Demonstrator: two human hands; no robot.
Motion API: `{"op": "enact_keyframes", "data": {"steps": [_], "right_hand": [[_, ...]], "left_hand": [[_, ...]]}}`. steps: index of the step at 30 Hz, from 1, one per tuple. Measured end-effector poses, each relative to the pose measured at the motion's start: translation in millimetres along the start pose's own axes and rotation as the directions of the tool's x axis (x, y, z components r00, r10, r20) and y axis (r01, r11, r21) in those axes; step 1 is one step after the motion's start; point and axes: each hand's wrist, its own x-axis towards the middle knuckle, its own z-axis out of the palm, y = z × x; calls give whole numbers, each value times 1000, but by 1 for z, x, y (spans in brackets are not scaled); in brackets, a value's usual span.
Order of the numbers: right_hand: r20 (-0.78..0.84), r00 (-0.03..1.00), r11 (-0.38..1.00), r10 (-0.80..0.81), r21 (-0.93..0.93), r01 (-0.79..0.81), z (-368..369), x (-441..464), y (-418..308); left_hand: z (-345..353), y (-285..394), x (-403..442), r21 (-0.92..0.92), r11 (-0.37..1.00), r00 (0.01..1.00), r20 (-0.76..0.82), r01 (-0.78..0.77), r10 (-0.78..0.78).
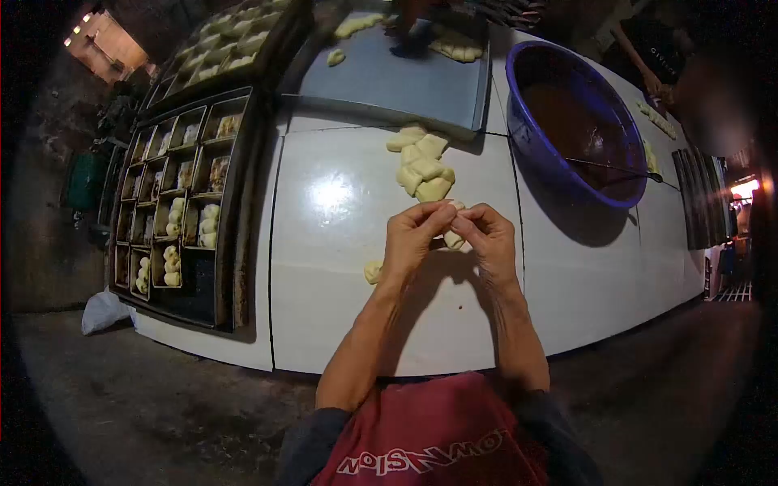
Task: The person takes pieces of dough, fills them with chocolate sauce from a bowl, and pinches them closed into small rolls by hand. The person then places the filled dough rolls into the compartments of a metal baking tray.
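- Head view: clock positions are being taken from the two hands, 12 o'clock pointing to the top edge.
- The left hand and right hand are meeting above the white tabletop; both are pinching narrowly, thumbs toward forefingers.
- Their fingertips are jointly holding a dough piece, which is sitting partly hidden between them.
- At 11 o'clock, a cluster of dough pieces is lying near the fingertips, reaching toward the tray.
- At 8 o'clock, a separate dough lump is resting just beside the left wrist.
- Toward 11 o'clock, beyond the cluster, a metal tray is carrying more dough.
- Between 1 and 2 o'clock, a purple bowl is containing a brown mass and a utensil.
- At 9 o'clock, a dark pan is supporting rectangular tins, several holding dough rolls.
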Motion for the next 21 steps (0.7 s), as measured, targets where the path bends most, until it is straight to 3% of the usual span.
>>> {"op": "enact_keyframes", "data": {"steps": [3, 5, 7, 10, 13, 14, 17, 18, 20, 21], "right_hand": [[63, 998, 999, 15, -45, -13, -3, -15, -7], [204, 932, 883, -301, -309, 353, -12, -11, 5], [117, 954, 939, -275, -181, 293, -12, -13, 17], [47, 837, 794, -545, -292, 534, -8, -7, 20], [-151, 827, 840, -542, -91, 534, 16, -11, 24], [-218, 789, 819, -574, -159, 552, 21, -11, 28], [-131, 707, 639, -695, -564, 523, 15, -10, 39], [-148, 634, 585, -759, -581, 565, 18, -7, 35], [-205, 687, 653, -698, -576, 491, 18, -9, 33], [-233, 712, 686, -663, -570, 452, 18, -10, 32]], "left_hand": [[-12, 0, 8, 39, 997, 997, 43, 67, -68], [-12, 4, 2, 20, 999, 999, 42, 29, -30], [-4, 8, -8, 39, 999, 999, 34, -9, 8], [-4, -2, -17, 55, 995, 994, 78, -81, 76], [-5, -2, -18, 50, 990, 985, 117, -130, 123], [-5, -5, -19, 48, 990, 983, 133, -133, 125], [-5, -16, -21, 48, 989, 978, 165, -137, 127], [-2, -17, -25, 34, 990, 978, 162, -135, 128], [-2, -29, -28, -38, 993, 979, 170, -108, 113], [-2, -30, -28, 60, 991, 984, 138, -119, 110]]}}
